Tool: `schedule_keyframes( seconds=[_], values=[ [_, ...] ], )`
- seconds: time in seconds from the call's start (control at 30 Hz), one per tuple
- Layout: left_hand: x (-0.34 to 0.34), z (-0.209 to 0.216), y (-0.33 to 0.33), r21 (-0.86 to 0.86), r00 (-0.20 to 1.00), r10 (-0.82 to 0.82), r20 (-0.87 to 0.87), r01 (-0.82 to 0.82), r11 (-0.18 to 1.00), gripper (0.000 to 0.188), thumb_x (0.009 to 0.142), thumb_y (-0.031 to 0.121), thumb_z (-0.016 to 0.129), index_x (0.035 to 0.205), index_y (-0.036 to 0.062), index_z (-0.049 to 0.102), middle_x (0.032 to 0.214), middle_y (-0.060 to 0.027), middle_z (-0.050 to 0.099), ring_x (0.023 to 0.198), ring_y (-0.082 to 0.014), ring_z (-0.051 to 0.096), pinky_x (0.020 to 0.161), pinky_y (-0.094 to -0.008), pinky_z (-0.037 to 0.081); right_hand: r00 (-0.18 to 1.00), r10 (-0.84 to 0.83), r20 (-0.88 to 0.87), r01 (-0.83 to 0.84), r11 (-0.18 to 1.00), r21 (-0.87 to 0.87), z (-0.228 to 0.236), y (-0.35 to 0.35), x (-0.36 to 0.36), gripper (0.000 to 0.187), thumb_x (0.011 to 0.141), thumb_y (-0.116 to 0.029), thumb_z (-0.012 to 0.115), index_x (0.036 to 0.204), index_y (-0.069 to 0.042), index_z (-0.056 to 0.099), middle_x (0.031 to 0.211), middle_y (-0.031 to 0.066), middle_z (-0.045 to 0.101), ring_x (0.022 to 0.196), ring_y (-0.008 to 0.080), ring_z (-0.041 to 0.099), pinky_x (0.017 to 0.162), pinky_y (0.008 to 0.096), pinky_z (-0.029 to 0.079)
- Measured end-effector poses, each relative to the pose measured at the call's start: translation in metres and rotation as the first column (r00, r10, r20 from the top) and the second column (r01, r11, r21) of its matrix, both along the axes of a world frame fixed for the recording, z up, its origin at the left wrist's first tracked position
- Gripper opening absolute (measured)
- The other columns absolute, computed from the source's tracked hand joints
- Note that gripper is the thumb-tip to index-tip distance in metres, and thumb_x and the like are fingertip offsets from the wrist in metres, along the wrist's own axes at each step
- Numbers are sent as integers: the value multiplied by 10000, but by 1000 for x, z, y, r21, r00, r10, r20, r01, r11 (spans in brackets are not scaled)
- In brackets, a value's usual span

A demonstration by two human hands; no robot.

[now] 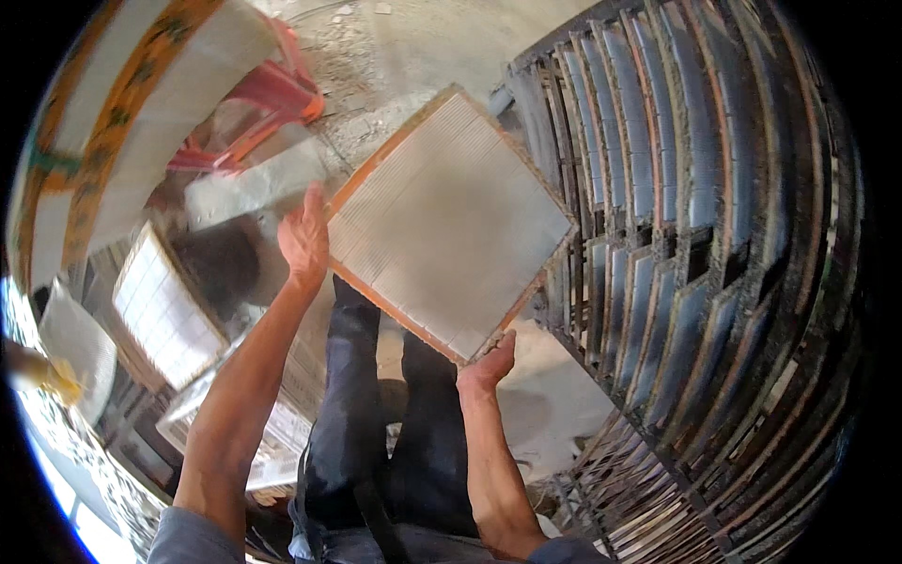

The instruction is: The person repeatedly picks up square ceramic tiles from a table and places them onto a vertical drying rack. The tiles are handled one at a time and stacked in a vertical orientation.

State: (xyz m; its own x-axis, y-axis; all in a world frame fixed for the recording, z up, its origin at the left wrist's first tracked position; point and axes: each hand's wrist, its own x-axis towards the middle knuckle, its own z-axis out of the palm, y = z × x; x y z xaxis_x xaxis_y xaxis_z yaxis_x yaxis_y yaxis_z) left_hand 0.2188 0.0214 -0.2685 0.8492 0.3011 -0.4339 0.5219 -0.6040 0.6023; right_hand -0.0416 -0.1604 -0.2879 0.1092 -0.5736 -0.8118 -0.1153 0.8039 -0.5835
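Observation:
A square board [451, 226] with a pale grey face of fine parallel lines and orange-brown edges is held up in front of me, turned so one corner points toward me. My left hand [305, 240] grips its left corner, with the thumb along the edge and the other fingers hidden. At the corner nearest my body, my right hand [487, 365] holds the board from beneath, its fingers partly out of sight. The board's right corner lies close to a dark slatted rack [648, 418], where several similar grey panels [700, 174] stand in rows.
To the left are a red plastic stool [272, 103], a pale block [254, 183] and a white-faced gridded panel [167, 305] leaning at a tilt. A large pale sheet with orange patterned bands [122, 94] fills the upper left. Debris litters the floor [432, 38] ahead.

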Motion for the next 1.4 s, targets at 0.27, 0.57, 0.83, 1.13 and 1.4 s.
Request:
schedule_keyframes(
  seconds=[0.27, 0.57, 0.83, 1.13, 1.4],
  values=[
    [104, -61, -91, -37, 954, -299, 0, 298, 954, 674, 846, 560, 348, 709, -57, 583, 716, -297, 545, 723, -440, 528, 710, -465, 382, 925, -329, 188, 326, 944, 50, -63, -5, 63, 586, 941, -424, 274, 1309, 30, 318, 1352, 154, 352, 1223, 301, 383, 995, 406, 325],
    [166, -100, -161, -58, 886, -463, 29, 464, 884, 683, 833, 556, 294, 710, -41, 602, 767, -272, 586, 790, -441, 556, 746, -469, 397, 938, -344, 46, 347, 932, -106, -58, -32, 145, 590, 934, -443, 281, 1351, -25, 291, 1387, 130, 319, 1254, 295, 336, 1026, 418, 267],
    [212, -142, -229, 39, 786, -589, 190, 593, 804, 623, 818, 487, 306, 755, -46, 623, 875, -269, 602, 861, -435, 556, 809, -437, 408, 906, -408, 112, 420, 900, -119, -80, -84, 179, 552, 932, -400, 296, 1327, -16, 336, 1378, 123, 345, 1245, 291, 354, 1036, 415, 255],
    [241, -160, -311, 255, 444, -845, 297, 817, 518, 429, 907, 347, 288, 900, -4, 535, 801, -256, 593, 775, -434, 579, 738, -494, 448, 927, -358, 109, 374, 887, -271, -116, -173, 186, 439, 914, -326, 363, 1217, -32, 482, 1277, 120, 475, 1149, 295, 466, 984, 410, 344],
    [253, -185, -367, 38, 549, -740, 388, 793, 608, 330, 888, 286, 358, 835, 11, 533, 749, -262, 596, 796, -376, 607, 681, -456, 472, 949, -299, 101, 315, 897, -311, -146, -226, 176, 402, 899, -295, 409, 1202, -49, 506, 1270, 106, 487, 1144, 262, 481, 978, 395, 366]
  ],
)
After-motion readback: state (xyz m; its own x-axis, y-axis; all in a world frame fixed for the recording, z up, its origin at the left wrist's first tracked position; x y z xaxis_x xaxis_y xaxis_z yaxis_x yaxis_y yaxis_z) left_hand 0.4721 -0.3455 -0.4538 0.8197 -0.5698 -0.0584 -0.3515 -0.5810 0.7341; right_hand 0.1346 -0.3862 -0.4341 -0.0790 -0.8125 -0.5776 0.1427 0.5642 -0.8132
